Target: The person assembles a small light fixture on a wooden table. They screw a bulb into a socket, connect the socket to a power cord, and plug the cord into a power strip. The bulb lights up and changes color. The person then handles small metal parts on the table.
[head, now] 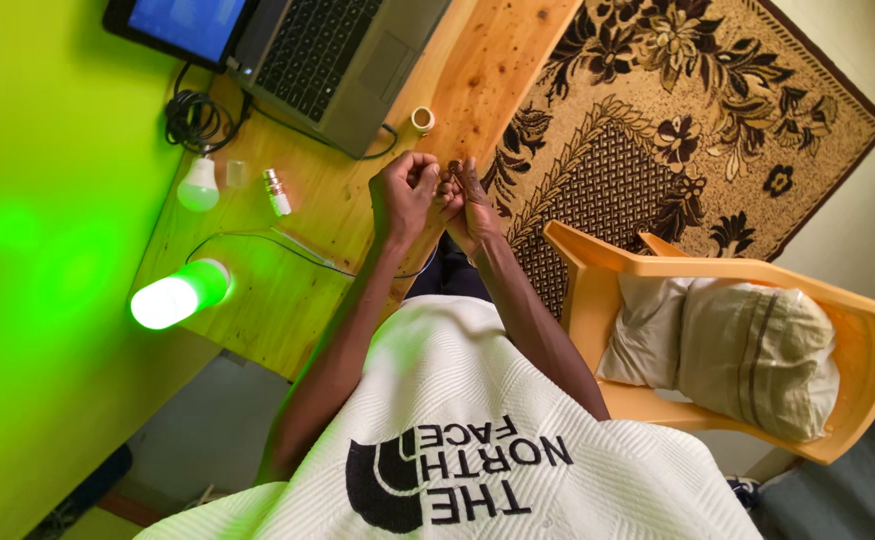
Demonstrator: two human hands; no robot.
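My left hand [402, 195] and my right hand [471, 203] are raised together over the near edge of the wooden desk [477, 70]. Both are curled shut, with fingertips meeting on a small dark item [449, 180] that is mostly hidden by the fingers. A thin wire [257, 240] runs across the desk toward my hands. Closest on the desk to my left hand lie a small metal-capped bulb base [276, 191], a clear cap [236, 173] and a white bulb [198, 186].
An open laptop [337, 55] sits at the far end of the desk beside a coiled black cable [195, 118] and a small ring [422, 119]. A glowing green lamp [179, 294] lies near the desk's left edge. An orange plastic chair [577, 290] with a cushion [747, 345] stands to the right on a patterned carpet [677, 110].
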